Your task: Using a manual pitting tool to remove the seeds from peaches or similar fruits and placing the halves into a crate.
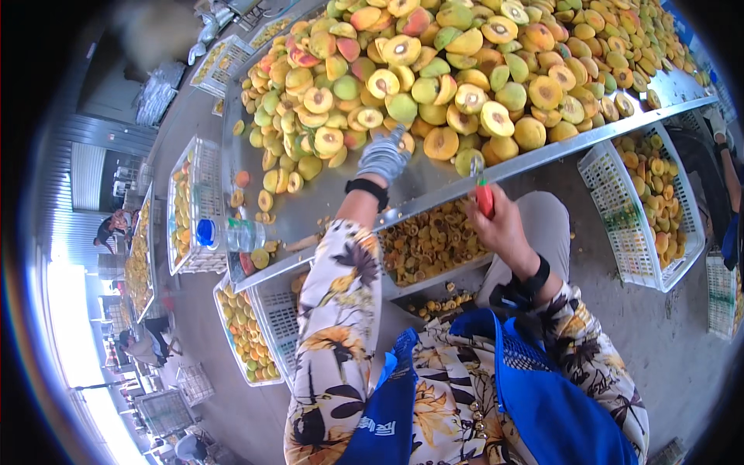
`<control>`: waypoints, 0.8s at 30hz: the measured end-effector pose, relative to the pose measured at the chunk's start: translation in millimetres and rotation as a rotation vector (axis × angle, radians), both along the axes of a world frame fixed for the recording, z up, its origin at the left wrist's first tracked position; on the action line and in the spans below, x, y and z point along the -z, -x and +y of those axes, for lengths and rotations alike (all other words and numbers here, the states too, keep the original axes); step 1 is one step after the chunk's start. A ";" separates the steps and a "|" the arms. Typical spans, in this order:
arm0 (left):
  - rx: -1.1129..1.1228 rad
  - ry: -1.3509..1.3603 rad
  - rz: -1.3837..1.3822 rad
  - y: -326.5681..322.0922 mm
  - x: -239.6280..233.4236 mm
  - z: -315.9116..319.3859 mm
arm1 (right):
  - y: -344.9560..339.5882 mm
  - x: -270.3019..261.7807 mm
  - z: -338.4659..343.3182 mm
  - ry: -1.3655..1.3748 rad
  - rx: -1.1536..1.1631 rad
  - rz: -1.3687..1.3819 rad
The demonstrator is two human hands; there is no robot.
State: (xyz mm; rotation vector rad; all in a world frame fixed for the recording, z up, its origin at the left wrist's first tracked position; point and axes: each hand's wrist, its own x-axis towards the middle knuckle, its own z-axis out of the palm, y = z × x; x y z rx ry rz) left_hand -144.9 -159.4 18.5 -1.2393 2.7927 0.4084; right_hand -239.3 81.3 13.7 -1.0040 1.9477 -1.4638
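My left hand point(382, 158), in a grey glove, reaches to the near edge of a heap of halved peaches or apricots point(401, 49) on a metal table point(325, 203). Its fingertips are at a halved fruit point(406, 143); whether they grip it is hidden. My bare right hand point(501, 224) is closed around the red handle of a pitting tool point(483, 195), its metal end pointing up over the table's front rim. Below that rim, between my arms, stands a crate of brownish pits and scraps point(427, 244).
A plastic bottle point(244, 235) lies at the table's left corner. Fruit-filled white crates stand left point(197, 203), lower left point(247, 331) and right point(639, 209). Another person's arm point(729, 174) shows at the far right; people point(145, 346) work at the left.
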 end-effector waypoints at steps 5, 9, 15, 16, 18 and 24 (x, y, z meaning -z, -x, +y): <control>-0.171 0.126 -0.089 24.4 75.0 -39.9 | -17.1 -0.1 10.8 0.027 -0.120 0.011; -0.294 -0.177 -0.025 40.2 20.8 -8.3 | -10.6 8.0 15.8 0.006 -0.070 0.039; -0.262 -0.324 0.108 -32.9 7.8 -7.2 | -24.1 -9.4 -1.4 -0.006 -0.081 0.134; -0.315 -0.430 0.321 -39.9 3.1 4.5 | -25.3 -13.4 -4.5 -0.036 -0.043 0.147; -0.389 -0.630 0.689 -54.3 -20.8 38.5 | -29.9 -16.1 -13.0 0.028 -0.005 0.170; -0.264 -0.830 1.011 -122.2 -25.1 139.0 | -69.5 -1.0 -20.6 0.198 -0.254 -0.070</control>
